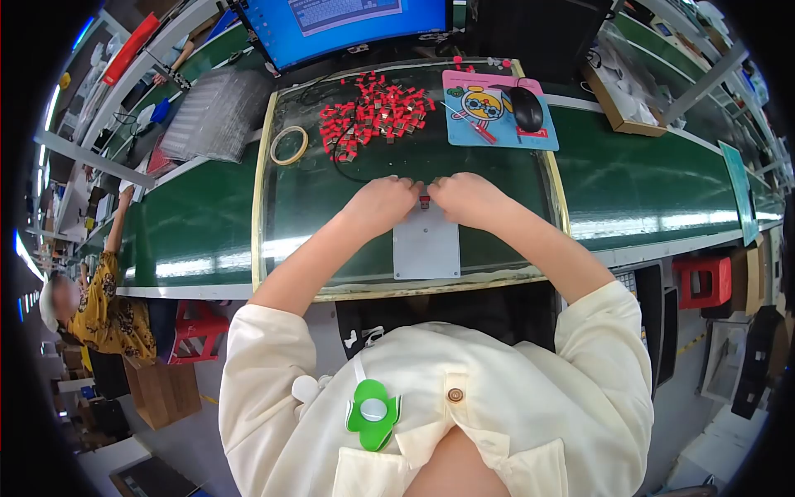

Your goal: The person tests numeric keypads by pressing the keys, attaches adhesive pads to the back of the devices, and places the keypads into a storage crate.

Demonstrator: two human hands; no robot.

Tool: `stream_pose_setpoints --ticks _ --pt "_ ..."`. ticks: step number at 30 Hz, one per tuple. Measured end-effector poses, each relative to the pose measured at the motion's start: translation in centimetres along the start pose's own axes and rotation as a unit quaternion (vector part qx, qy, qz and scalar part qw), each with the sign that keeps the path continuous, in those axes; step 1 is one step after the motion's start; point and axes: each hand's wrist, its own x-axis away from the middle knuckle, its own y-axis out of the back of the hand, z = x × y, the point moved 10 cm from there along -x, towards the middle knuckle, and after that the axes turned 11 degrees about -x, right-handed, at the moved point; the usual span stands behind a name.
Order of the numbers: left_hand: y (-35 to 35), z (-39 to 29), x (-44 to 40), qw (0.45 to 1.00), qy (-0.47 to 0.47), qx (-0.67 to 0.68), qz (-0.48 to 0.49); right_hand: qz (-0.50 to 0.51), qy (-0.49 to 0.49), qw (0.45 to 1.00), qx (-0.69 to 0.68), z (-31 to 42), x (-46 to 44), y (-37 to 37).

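Observation:
My left hand (385,203) and my right hand (465,200) meet at the far end of a pale grey metal plate (426,248). The fingers of both are curled in and closed, and whatever lies between the fingertips is hidden or too small to name. Just below the fingertips, a small red and metal piece (425,202) like a USB stick shows at the plate's top edge. Beyond my hands spreads a heap of similar red pieces with metal plugs (381,114). A black cable (339,161) curves from the heap towards my left hand.
A roll of tape (289,146) lies left of the heap. On the right are a mouse (525,109) on a cartoon mouse pad (464,132) and a cardboard box (633,120). A monitor (348,29) stands behind. At far left sits another person (103,306).

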Motion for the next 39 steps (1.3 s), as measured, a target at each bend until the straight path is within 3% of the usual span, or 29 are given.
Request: stream_pose_setpoints --ticks 2,5,8,11,18,20,22,24,25,27,28,29,31,32,34,35,37,38,39 --pt "0.1 -0.4 0.1 0.999 0.015 -0.013 0.031 -0.021 0.02 0.999 -0.016 -0.1 0.2 0.4" --pt "1.0 -0.4 1.5 0.989 -0.018 -0.008 -0.144 -0.084 0.034 0.994 -0.056 -0.2 1.1 1.2" --pt "0.1 1.3 2.3 0.971 0.015 0.136 -0.197 -0.165 0.064 0.975 -0.137 0.0 1.7 1.3" --pt "-1.7 3.3 3.0 0.95 0.089 0.21 -0.216 -0.249 0.075 0.957 -0.129 0.4 3.0 0.8" --pt "-3.0 1.7 4.9 0.915 0.163 0.311 -0.199 -0.334 0.002 0.889 -0.312 -1.9 3.9 -0.4" --pt "-0.1 -0.7 6.7 0.89 0.191 0.331 -0.248 -0.394 -0.019 0.878 -0.271 -1.0 6.7 1.9" --pt "-2.7 -0.5 8.4 0.906 0.235 0.298 -0.188 -0.486 -0.032 0.84 -0.24 -0.8 11.0 4.7" --pt "-4.3 1.1 11.6 0.921 0.274 0.237 -0.145 -0.555 -0.087 0.826 -0.045 -1.3 17.7 6.1" --pt "-4.8 3.4 13.6 0.928 0.287 0.194 -0.135 -0.608 -0.121 0.785 0.001 -2.5 22.4 6.2" --pt "-8.8 9.6 20.6 0.892 0.399 0.184 -0.103 -0.712 -0.293 0.637 0.04 -6.3 33.4 2.9" --pt "-11.2 13.4 24.8 0.876 0.436 0.178 -0.103 -0.679 -0.455 0.573 -0.061 -9.4 39.1 -0.1" --pt "-12.9 16.3 28.4 0.859 0.471 0.172 -0.103 -0.693 -0.482 0.521 -0.124 -12.8 44.8 -4.9" --pt "-15.7 18.4 34.2 0.673 0.567 0.428 -0.207 -0.544 -0.674 0.499 -0.019 -14.3 53.1 -11.8" --pt "-14.3 17.5 35.9 0.615 0.647 0.395 -0.217 -0.435 -0.772 0.46 -0.059 -15.1 56.1 -15.7" --pt "-16.4 18.1 39.3 0.504 0.659 0.499 -0.251 -0.258 -0.832 0.466 -0.156 -17.1 60.2 -23.6" --pt "-18.4 19.0 41.6 0.453 0.666 0.53 -0.265 -0.219 -0.826 0.504 -0.126 -17.7 61.1 -25.3" --pt "-24.4 21.7 45.5 0.389 0.582 0.643 -0.31 -0.27 -0.827 0.448 -0.204 -18.5 62.7 -27.7" --pt "-27.2 21.9 48.5 0.317 0.631 0.623 -0.337 -0.194 -0.858 0.44 -0.179 -18.5 62.1 -26.3" --pt "-28.9 22.0 50.4 0.246 0.671 0.601 -0.358 -0.198 -0.867 0.404 -0.214 -18.3 61.6 -25.7"
